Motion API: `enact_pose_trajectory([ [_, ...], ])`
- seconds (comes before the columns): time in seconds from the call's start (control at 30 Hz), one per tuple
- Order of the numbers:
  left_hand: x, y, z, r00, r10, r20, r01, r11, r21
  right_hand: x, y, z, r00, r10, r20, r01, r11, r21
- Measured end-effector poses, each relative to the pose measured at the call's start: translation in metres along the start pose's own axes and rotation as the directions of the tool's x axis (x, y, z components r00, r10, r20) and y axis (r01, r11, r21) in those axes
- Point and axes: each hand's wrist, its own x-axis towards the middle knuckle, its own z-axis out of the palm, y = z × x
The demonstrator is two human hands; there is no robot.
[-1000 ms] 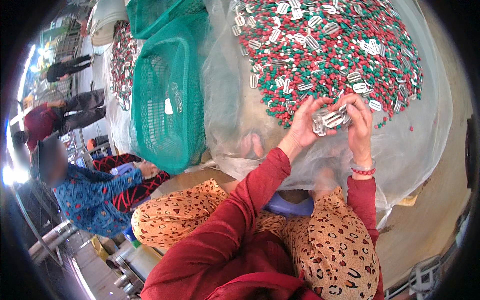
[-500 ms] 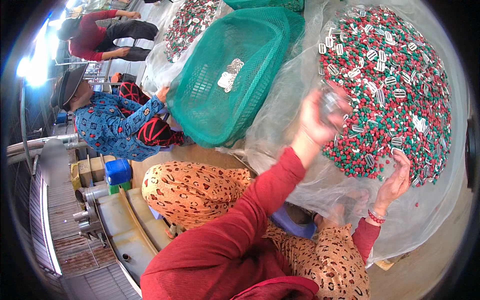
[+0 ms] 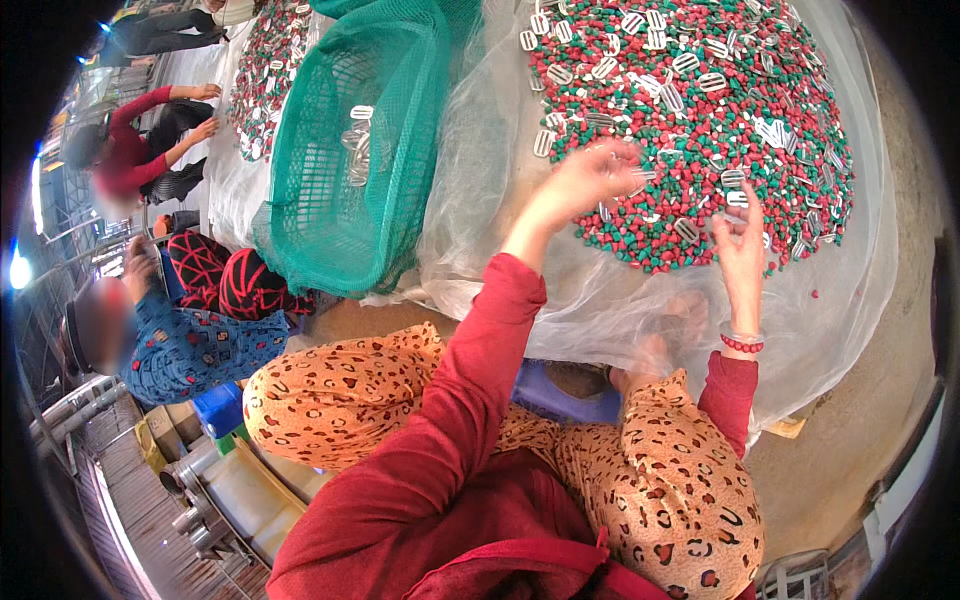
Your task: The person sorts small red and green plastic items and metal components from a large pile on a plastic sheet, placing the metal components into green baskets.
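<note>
My left hand [image 3: 590, 182] hovers over the near left part of a mound of small red, green and white pieces [image 3: 690, 160]. Its fingers are curled and slightly blurred, with a slotted metal buckle [image 3: 645, 176] at the fingertips. My right hand [image 3: 740, 245] is at the mound's near edge, thumb and forefinger apart. Another slotted buckle [image 3: 737, 198] shows beside the forefinger, seemingly lying on the mound. Many such buckles lie scattered over the pieces. Left of the mound, a green mesh-lined basket [image 3: 300, 200] holds a small heap of buckles [image 3: 357, 150].
Translucent sheeting [image 3: 480, 190] lies under the mound and bunches up toward the basket. A co-worker in a blue patterned shirt [image 3: 200, 345] sits at the left; another in red [image 3: 140, 120] reaches to a second mound [image 3: 268, 80]. A purple stool [image 3: 560, 400] is below me.
The view has shifted, moving the basket and mound left and up. The shiny bunch in my left hand no longer shows clearly. The blue-shirted co-worker's hand has left the basket rim and is raised.
</note>
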Motion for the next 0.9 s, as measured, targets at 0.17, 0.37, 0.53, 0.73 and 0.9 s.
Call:
enact_pose_trajectory([
  [0.17, 0.018, -0.085, 0.031, 0.931, 0.000, -0.364, 0.281, 0.636, 0.719, 0.012, 0.049, 0.014, 0.985, 0.064, 0.162, 0.006, 0.917, -0.398],
  [0.37, 0.022, -0.095, 0.027, 0.940, 0.078, -0.332, 0.183, 0.705, 0.685, 0.002, 0.059, 0.059, 0.983, -0.073, 0.166, 0.122, 0.943, -0.310],
  [0.53, 0.026, -0.051, 0.004, 0.939, -0.161, -0.303, 0.188, 0.980, 0.060, 0.025, 0.026, 0.054, 0.963, -0.217, 0.160, 0.249, 0.943, -0.219],
  [0.73, 0.061, -0.079, -0.013, 0.903, -0.031, -0.428, 0.157, 0.952, 0.264, 0.060, 0.002, 0.068, 0.816, -0.507, 0.278, 0.573, 0.648, -0.502],
  [0.9, 0.065, -0.092, 0.015, 0.903, 0.260, -0.343, 0.078, 0.685, 0.724, 0.033, 0.021, 0.091, 0.828, -0.429, 0.361, 0.557, 0.702, -0.444],
])
